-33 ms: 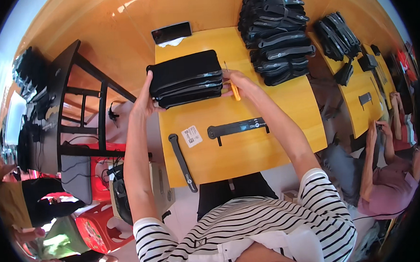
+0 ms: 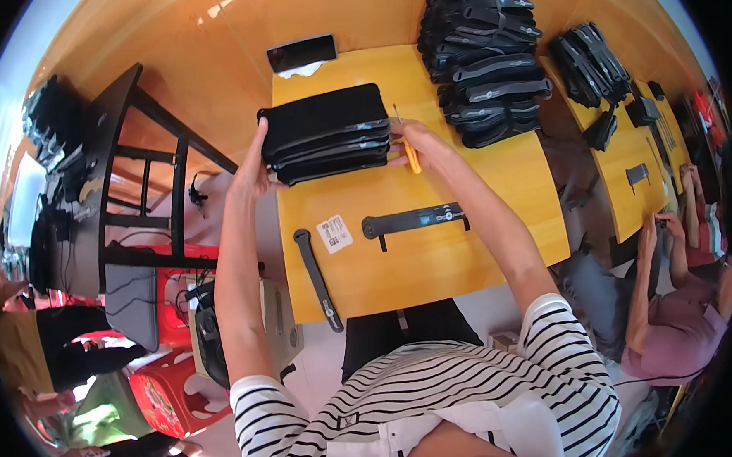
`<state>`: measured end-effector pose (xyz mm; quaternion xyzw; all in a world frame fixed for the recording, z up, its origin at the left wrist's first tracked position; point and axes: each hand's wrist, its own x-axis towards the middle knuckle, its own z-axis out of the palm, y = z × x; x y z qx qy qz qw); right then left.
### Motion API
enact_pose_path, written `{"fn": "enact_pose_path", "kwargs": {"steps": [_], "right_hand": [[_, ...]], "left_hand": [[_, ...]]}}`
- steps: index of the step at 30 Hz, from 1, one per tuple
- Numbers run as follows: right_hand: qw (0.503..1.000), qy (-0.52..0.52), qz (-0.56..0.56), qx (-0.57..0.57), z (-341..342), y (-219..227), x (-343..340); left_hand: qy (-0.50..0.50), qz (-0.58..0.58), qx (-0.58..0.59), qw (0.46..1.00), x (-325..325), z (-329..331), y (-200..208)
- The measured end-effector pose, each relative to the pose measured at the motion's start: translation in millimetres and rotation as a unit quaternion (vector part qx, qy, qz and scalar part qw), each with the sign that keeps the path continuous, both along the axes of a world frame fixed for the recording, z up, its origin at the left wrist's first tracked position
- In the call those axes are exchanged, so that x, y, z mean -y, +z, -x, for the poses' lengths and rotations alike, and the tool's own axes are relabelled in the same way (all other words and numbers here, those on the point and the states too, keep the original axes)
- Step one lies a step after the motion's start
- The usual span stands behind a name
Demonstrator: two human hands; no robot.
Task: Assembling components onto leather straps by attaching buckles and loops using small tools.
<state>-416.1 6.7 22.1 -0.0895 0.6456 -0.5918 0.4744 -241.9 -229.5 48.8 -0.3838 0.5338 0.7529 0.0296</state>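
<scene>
A stack of flat black straps (image 2: 325, 117), their grey and blue printed ends facing me, is held level over the far-left part of the yellow table (image 2: 369, 282). My left hand (image 2: 253, 175) grips its left end, with the thumb along the side and fingers underneath. At the right end, my right hand (image 2: 421, 141) presses against the stack. Its closed fingers also hold a slim yellow-handled screwdriver (image 2: 413, 156), thin shaft pointing away from me. Nearer me lie a single dark strap (image 2: 415, 219), a narrower strap (image 2: 317, 279) and a white printed label (image 2: 334, 233).
Tall piles of bundled black straps (image 2: 490, 73) fill the table's far right. A phone (image 2: 301, 54) leans at the back edge. On the left lies a tipped black table (image 2: 119, 167) near red stools (image 2: 164, 396). A co-worker (image 2: 677, 328) sits at another table on the right.
</scene>
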Motion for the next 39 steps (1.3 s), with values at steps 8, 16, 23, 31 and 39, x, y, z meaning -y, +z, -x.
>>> {"fn": "enact_pose_path", "kwargs": {"steps": [8,16,23,31,39], "right_hand": [[0.993,-0.076,-0.012,-0.093,-6,-3,-35],[0.975,-0.065,-0.009,-0.21,-97,23,-137],[0.981,-0.089,-0.015,-0.171,-194,-10,-204],[0.974,0.009,-0.041,-0.224,-255,6,-197],[0.97,0.112,0.069,-0.202,-289,21,-171]], "left_hand": [[0.013,0.03,-0.011,0.999,-10,-5,8],[-0.005,0.33,0.036,0.943,-54,-87,2],[-0.022,0.536,0.197,0.821,-198,-181,-37],[0.091,0.191,0.085,0.974,-196,-202,-43],[0.222,0.024,-0.138,0.965,-268,-191,-25]]}}
